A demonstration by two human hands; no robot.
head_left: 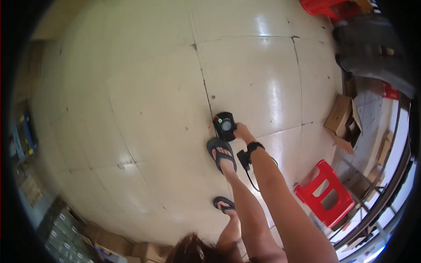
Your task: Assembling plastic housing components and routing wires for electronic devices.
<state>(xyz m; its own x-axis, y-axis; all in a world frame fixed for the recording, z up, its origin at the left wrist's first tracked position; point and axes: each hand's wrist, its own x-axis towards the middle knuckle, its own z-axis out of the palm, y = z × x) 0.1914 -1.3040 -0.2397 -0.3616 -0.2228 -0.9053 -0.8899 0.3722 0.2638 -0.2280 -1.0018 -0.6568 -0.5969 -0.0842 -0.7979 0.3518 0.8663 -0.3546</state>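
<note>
My right hand (242, 131) reaches down to the tiled floor (153, 101) and grips the right edge of a small black square fan-like part (224, 126) with a round pale centre and a thin red wire at its left. A black strap with a small black device (248, 153) and a hanging cable sits on that wrist. Just below the part is my foot in a dark flip-flop (221, 155); the other foot's flip-flop (224, 204) is nearer to me. My left hand is not in the picture.
A red plastic stool (324, 193) stands to the right of my arm. An open cardboard box (343, 117) lies further right, and another red stool (324, 6) at the top. Cardboard boxes (109, 241) line the lower edge, with shelves at the left.
</note>
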